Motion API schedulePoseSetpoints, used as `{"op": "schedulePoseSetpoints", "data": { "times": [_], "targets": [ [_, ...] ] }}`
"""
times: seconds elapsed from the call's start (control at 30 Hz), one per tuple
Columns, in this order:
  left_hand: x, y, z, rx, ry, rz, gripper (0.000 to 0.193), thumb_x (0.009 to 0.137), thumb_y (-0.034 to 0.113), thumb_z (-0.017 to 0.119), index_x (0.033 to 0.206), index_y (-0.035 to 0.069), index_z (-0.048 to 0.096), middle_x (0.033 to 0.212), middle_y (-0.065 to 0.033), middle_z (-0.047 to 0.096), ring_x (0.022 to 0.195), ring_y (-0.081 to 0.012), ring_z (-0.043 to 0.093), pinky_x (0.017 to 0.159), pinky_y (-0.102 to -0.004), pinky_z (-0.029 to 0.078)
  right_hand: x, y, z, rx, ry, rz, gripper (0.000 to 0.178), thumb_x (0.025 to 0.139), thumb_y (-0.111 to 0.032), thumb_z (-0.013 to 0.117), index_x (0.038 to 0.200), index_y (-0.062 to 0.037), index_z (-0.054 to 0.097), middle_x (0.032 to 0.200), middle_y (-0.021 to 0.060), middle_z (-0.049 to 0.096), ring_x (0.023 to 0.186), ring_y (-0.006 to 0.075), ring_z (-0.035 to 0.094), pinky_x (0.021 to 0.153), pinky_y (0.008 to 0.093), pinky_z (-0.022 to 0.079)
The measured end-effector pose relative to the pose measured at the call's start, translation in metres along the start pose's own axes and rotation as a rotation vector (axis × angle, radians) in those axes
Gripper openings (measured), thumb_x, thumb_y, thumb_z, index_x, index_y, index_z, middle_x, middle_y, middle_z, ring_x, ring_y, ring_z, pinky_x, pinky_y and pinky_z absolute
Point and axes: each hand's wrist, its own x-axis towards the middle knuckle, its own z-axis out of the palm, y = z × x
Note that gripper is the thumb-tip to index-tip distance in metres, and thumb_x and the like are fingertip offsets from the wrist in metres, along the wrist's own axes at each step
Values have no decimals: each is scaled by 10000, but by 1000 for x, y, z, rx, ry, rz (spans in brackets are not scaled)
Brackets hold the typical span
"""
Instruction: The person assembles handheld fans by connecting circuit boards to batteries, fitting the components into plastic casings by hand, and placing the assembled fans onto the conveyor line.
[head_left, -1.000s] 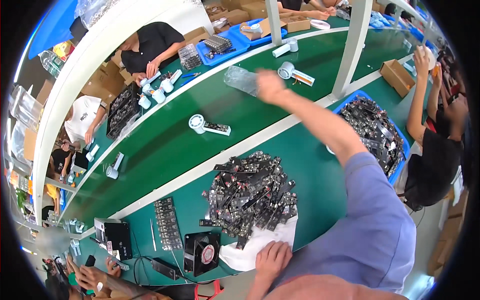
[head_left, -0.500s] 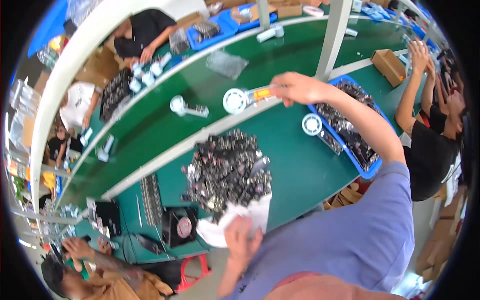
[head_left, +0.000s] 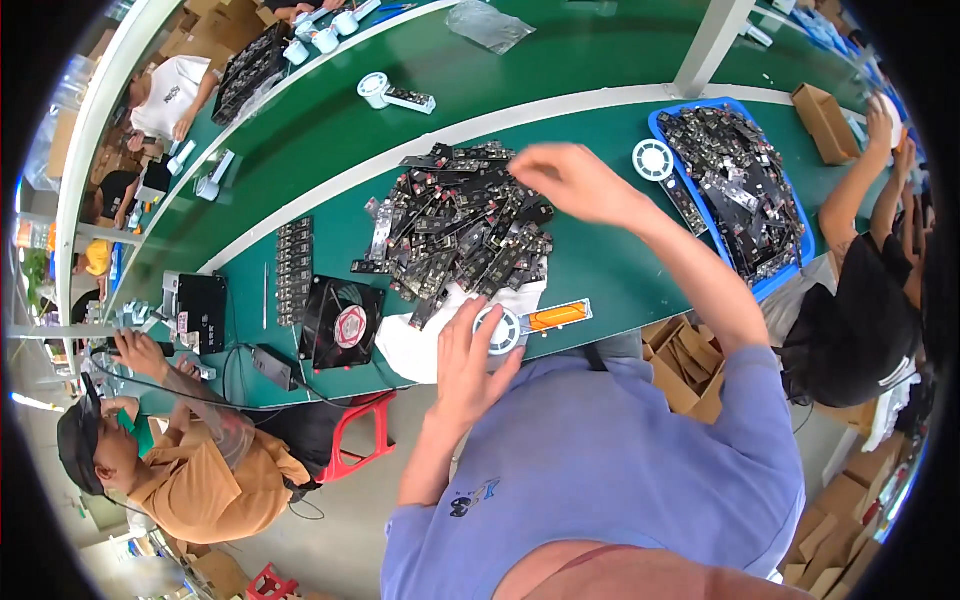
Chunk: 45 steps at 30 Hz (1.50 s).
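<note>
The left hand (head_left: 465,355) touches the fan (head_left: 503,328), with fingers and thumb at its round head; whether they clamp it cannot be told. From that grip, the fan's handle points right, its orange strip (head_left: 558,316) showing. The cloth (head_left: 410,348) spreads left of the hand, the pile (head_left: 460,225) just beyond. Farther right, the right hand (head_left: 572,182) curls its fingers by the pile's edge, any hold hidden. Another fan (head_left: 654,160) and the tray (head_left: 808,245) sit right of it.

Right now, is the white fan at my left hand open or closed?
Open: the white fan by your left hand has an orange insert exposed in its handle.
</note>
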Motion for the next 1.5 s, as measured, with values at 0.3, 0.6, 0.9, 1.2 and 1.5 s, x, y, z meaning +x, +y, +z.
{"op": "schedulePoseSetpoints", "data": {
  "times": [0.3, 0.6, 0.9, 1.2, 1.5],
  "targets": [
    [-10, 2, -10, 6, 89, 55, 638, 798, 89, 857, 1392, 50, 628, 1468, -162, 598, 1402, -402, 537, 1118, -486, 429, 64, 16, 53, -270, 148, -121, 282, 952, -159, 753, 1171, 18, 733, 1034, 200, 739, 932, 330, 752, 836, 436, 589],
    [-3, -7, -2, -56, 132, 131, 506, 780, 68, 856, 1265, 56, 714, 1386, -141, 664, 1363, -385, 579, 1094, -485, 454, 13, -25, 25, -95, 453, -212, 217, 977, -180, 723, 1009, 35, 714, 896, 144, 705, 757, 209, 694, 703, 356, 564],
    [-1, -4, 1, -84, 119, 149, 496, 781, 80, 857, 1256, 63, 715, 1373, -134, 678, 1361, -384, 583, 1112, -511, 438, -41, 4, -8, 706, 289, 450, 199, 1050, -201, 683, 1087, -12, 730, 909, 43, 718, 770, 81, 632, 744, 250, 531],
    [2, -6, -5, -77, 140, 134, 427, 778, 103, 853, 1183, 84, 716, 1359, -105, 688, 1376, -365, 576, 1169, -531, 381, -123, 0, -8, -13, 194, 391, 302, 997, -154, 725, 1249, 13, 719, 1117, 109, 752, 958, 220, 711, 868, 350, 566],
    [13, 12, 17, 138, 97, 278, 299, 771, 117, 869, 1046, 165, 763, 1194, 20, 704, 1215, -267, 610, 1208, -530, 321, -119, 7, 13, -514, 99, 28, 325, 882, -141, 823, 1169, -17, 734, 1065, 130, 663, 1020, 330, 597, 909, 429, 505]
  ]
}}
